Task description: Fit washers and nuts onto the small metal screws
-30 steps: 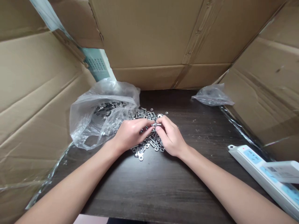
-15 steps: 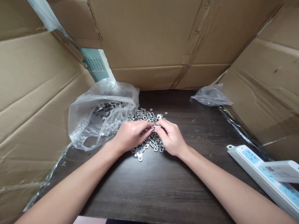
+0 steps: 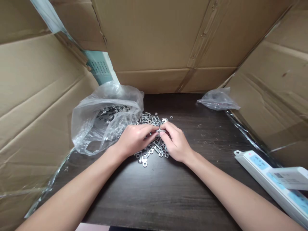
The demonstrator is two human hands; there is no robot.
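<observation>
Between my fingertips, above the middle of the table, a small silver bolt (image 3: 162, 131) lies roughly level, its shank pointing right. My left hand (image 3: 134, 138) pinches its left end with thumb and fingers. From the other side, the thumb and forefinger of my right hand (image 3: 176, 141) close around a small nut or washer on the shank; which one is too small to tell. Below both hands spreads a loose pile of bolts, nuts and washers (image 3: 156, 148), partly covered by them. One hex nut (image 3: 144, 164) lies at the pile's near edge.
An open clear plastic bag (image 3: 84, 112) with more metal fasteners stands left of the pile. A smaller plastic bag (image 3: 218, 98) lies at the back right. A power strip (image 3: 247, 160) with a white plug runs along the right. Cardboard walls (image 3: 154, 38) enclose the dark table (image 3: 149, 199).
My right thumb and forefinger have shifted slightly on the bolt, and more of its shank shows. My left hand keeps its pinch. The view has moved very slightly.
</observation>
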